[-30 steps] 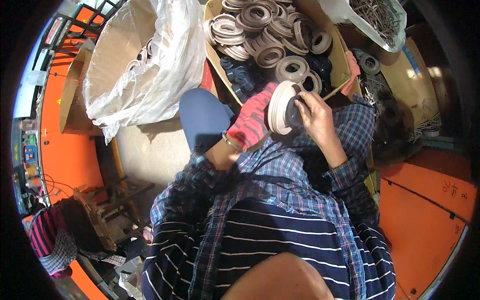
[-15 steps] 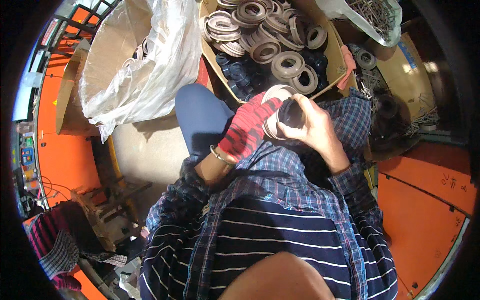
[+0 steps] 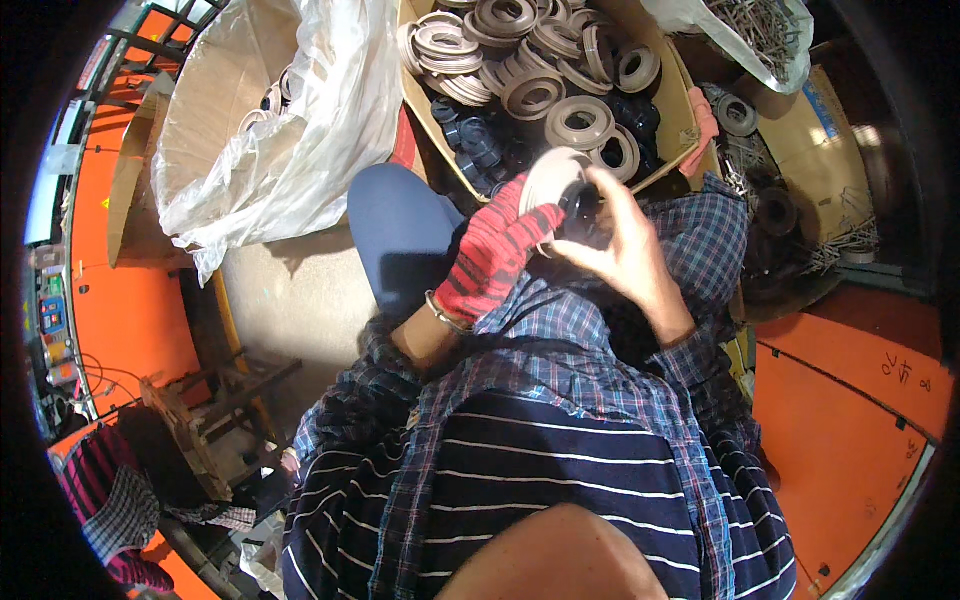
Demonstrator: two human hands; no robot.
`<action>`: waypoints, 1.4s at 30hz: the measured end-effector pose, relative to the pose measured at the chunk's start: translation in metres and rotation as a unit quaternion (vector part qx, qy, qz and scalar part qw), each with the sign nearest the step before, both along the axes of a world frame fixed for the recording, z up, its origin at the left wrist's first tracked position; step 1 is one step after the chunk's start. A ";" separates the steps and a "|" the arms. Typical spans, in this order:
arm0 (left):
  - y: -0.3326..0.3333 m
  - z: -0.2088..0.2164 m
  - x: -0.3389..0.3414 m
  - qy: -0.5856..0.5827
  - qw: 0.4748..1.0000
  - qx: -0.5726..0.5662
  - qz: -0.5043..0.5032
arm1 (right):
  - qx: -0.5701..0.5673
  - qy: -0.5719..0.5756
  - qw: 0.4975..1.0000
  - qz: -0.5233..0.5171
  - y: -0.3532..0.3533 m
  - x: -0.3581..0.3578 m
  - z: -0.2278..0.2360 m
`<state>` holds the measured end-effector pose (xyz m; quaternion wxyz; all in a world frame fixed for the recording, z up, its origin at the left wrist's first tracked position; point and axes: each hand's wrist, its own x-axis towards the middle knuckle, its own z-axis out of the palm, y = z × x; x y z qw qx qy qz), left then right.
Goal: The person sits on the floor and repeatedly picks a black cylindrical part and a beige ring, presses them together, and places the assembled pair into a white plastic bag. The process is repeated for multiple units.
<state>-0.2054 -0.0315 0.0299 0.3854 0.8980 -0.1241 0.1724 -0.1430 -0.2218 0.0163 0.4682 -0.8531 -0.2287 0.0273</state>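
My left hand (image 3: 492, 250), in a red and black striped glove, is closed on a pale, flanged ring (image 3: 548, 190), tilted and partly blurred. At the ring's right side sits a dark, round, cap-like part (image 3: 590, 222). My bare right hand (image 3: 635, 255) curves around this dark part, thumb below and fingers above; their exact contact is hard to see. Just beyond both hands stands an open carton (image 3: 440, 135) holding several similar pale rings (image 3: 580, 122) and a group of black cap-like parts (image 3: 478, 148).
A carton lined with clear plastic (image 3: 345, 130) stands at the left, with a few rings inside. At the upper right, a bag of metal pins (image 3: 755, 35) lies above more scattered pins (image 3: 850, 240). Orange panels (image 3: 840, 430) flank both sides. A pink cloth (image 3: 703, 130) hangs on the carton's edge.
The ring has tilted and shifted slightly up and left with my gloved hand. My right hand's thumb and fingers have spread somewhat around the dark part.
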 end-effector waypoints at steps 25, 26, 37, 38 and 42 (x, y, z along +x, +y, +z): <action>0.122 0.030 0.163 -0.169 0.963 0.192 0.083 | -0.369 0.038 0.902 0.223 0.041 0.139 -0.109; 0.097 -0.001 0.178 -0.102 0.984 0.146 0.014 | -0.395 0.005 0.885 0.248 0.050 0.142 -0.128; -0.010 -0.180 0.224 0.190 0.892 0.400 -0.094 | -0.244 -0.040 0.959 0.136 0.069 0.131 -0.243; -0.005 -0.179 0.228 0.162 0.888 0.421 -0.093 | -0.250 0.017 0.961 0.117 0.071 0.131 -0.229; 0.025 -0.124 0.243 0.292 0.954 0.068 0.009 | -0.473 -0.138 0.826 0.274 0.077 0.135 -0.142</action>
